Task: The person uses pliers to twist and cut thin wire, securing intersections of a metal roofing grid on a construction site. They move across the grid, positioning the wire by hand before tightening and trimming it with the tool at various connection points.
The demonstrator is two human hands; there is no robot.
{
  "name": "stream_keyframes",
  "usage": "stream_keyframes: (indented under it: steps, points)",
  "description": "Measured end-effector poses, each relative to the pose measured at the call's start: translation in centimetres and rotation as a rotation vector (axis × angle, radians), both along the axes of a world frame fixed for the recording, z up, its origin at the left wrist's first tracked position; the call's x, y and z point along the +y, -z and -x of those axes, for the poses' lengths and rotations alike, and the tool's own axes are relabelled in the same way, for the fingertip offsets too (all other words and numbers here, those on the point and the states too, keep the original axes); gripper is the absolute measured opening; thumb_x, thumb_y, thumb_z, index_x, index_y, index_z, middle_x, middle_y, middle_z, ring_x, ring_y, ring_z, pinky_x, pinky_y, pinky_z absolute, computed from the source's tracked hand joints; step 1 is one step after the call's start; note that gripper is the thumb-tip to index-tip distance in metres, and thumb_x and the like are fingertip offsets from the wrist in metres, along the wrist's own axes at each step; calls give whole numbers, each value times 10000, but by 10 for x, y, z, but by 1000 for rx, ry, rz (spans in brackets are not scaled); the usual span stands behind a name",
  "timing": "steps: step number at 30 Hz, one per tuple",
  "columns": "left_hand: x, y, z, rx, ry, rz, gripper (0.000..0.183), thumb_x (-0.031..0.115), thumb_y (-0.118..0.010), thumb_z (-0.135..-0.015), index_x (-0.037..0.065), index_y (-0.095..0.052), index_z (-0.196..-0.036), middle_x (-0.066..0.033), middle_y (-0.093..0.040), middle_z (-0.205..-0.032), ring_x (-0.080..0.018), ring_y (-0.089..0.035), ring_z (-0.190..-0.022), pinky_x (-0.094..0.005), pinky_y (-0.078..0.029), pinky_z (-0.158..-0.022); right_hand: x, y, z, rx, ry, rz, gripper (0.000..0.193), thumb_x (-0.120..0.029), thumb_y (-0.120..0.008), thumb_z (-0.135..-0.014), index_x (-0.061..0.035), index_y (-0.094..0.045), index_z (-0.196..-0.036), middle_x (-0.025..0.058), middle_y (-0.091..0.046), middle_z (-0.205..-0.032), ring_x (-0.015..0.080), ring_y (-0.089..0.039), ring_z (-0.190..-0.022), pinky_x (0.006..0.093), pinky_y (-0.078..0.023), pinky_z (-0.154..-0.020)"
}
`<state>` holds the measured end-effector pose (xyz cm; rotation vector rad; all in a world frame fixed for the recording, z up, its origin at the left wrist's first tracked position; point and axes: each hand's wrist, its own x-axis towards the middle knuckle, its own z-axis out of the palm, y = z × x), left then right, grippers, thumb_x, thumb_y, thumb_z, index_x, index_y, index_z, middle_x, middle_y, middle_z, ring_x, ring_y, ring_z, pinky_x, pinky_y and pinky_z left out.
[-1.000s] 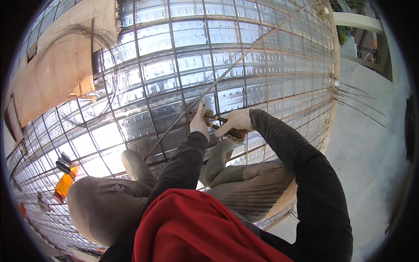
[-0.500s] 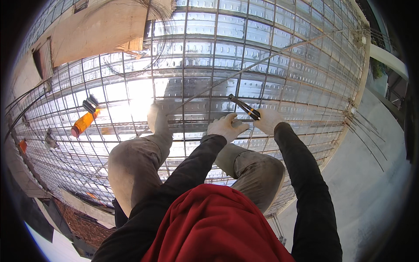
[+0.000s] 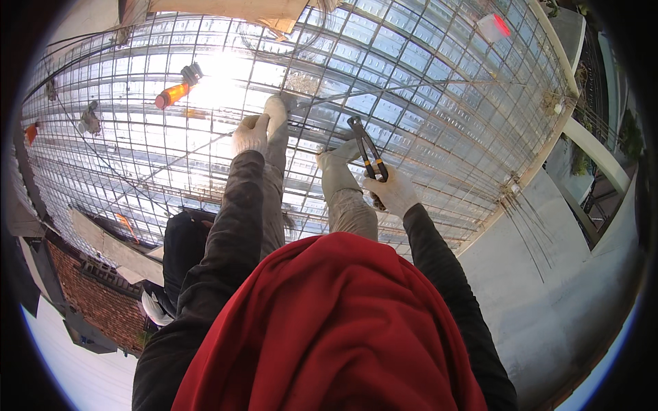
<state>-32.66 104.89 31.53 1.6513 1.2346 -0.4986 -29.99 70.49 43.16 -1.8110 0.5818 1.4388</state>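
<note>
Pincers with black jaws and black-and-orange handles are gripped in my gloved right hand. Their jaws are a little apart and point away from me, above the steel bar mesh. My left hand, also in a pale glove, is raised beside my left foot. Its fingers are drawn together, and what they hold, if anything, cannot be made out. Under the mesh lies shiny ribbed metal decking.
An orange bottle lies on the mesh at the left. A white container with a red end is at the far right. Loose bars stick out past the right edge. Wooden boards lie at the back. Dark cloth shows behind my left arm.
My left hand has moved left, away from the right one, to beside my left foot. My legs are straighter. The pincers now point more directly away from me, and the view has shifted.
</note>
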Motion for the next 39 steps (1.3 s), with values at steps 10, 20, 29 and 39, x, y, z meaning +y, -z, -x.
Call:
stream_keyframes:
  steps: [10, 20, 29, 39]
  points:
    - [1, -196, 62, -544, -771, 1553, 632, 279, -732, -991, 2, -472, -1497, -177, -612, -1428, -417, -586, -1341, -560, -490, -1119, 134, -186, 9, 515, 251, -609, 262, -176, -701, -906, 1, -652, -1093, 39, -621, -785, 132, -591, -678, 268, -461, -605]
    - [45, -288, 108, -967, -1072, 1128, 388, 236, -779, -948, 33, -627, -1242, -138, -691, -1085, -361, -694, -962, -496, -591, -874, 256, -252, 4, 851, 160, -800, 424, -303, -766, -851, 14, -616, -1089, 50, -566, -657, 148, -505, -504, 272, -393, -460]
    - [20, -277, 203, -655, -944, 309, 172, 144, -740, -995, 2, -745, -1091, -29, -750, -966, -111, -682, -892, -277, -551, -837, 228, -227, -25, 1033, -351, -616, 585, -321, -713, -954, 84, -588, -1357, 140, -666, -770, 222, -656, -577, 323, -539, -496]
    - [-128, -361, 189, -15, -506, 420, 266, 269, -763, -992, 43, -789, -1130, -14, -765, -893, -93, -653, -713, -280, -540, -650, 144, -178, -162, 140, -2053, -735, 437, -329, -724, -961, -106, -701, -1336, 193, -747, -1176, 381, -699, -1062, 421, -549, -933]
